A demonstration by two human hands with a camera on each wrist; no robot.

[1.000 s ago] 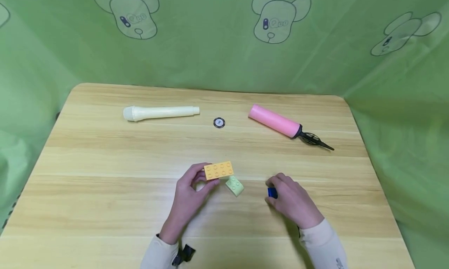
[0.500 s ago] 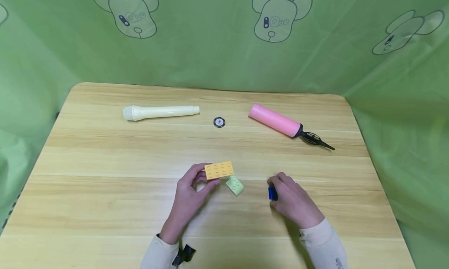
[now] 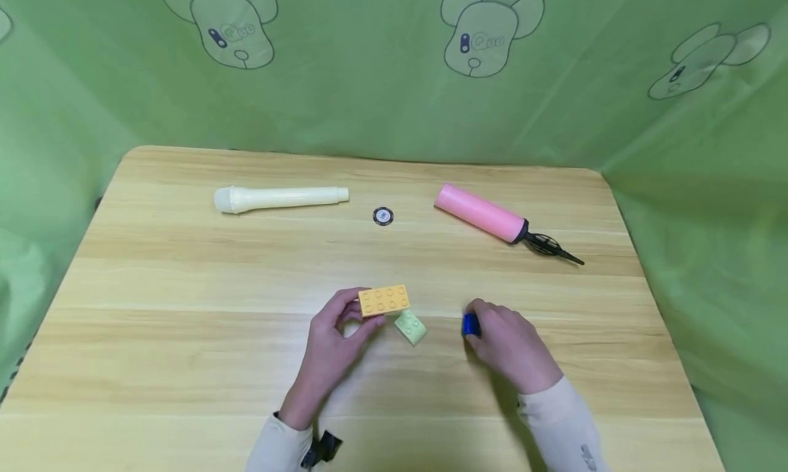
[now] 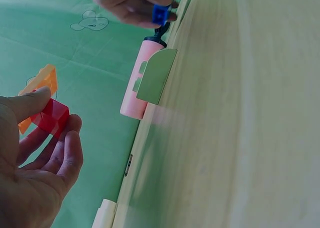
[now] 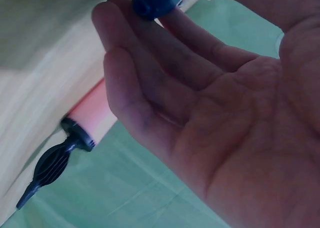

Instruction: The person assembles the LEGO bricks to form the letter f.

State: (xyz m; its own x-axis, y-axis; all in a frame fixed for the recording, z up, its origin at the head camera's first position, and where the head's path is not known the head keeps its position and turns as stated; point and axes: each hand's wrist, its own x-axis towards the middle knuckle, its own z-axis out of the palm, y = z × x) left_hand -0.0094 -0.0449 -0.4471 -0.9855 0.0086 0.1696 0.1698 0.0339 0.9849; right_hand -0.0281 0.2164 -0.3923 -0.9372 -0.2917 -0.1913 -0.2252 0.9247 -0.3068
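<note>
My left hand (image 3: 335,338) pinches a red toy brick (image 4: 52,117) between thumb and fingers, as the left wrist view shows. An orange brick with studs (image 3: 384,300) sits against the red one; from the head view it hides the red brick. Just right of it, a pale green brick (image 3: 410,327) with one curved side stands on the table. Further right, my right hand (image 3: 514,342) holds a small blue brick (image 3: 470,324) by its fingertips. The right wrist view shows only part of that blue brick (image 5: 156,1) at its upper edge.
Behind the hands lie a white microphone-shaped stick (image 3: 281,198), a round black-and-white chip (image 3: 383,216) and a pink hand pump (image 3: 480,213) with a black nozzle. A green printed cloth (image 3: 369,109) hangs behind the wooden table (image 3: 185,362).
The blue brick has shifted slightly left and away from me with my right hand, and more of it shows. My left hand stays put with its bricks.
</note>
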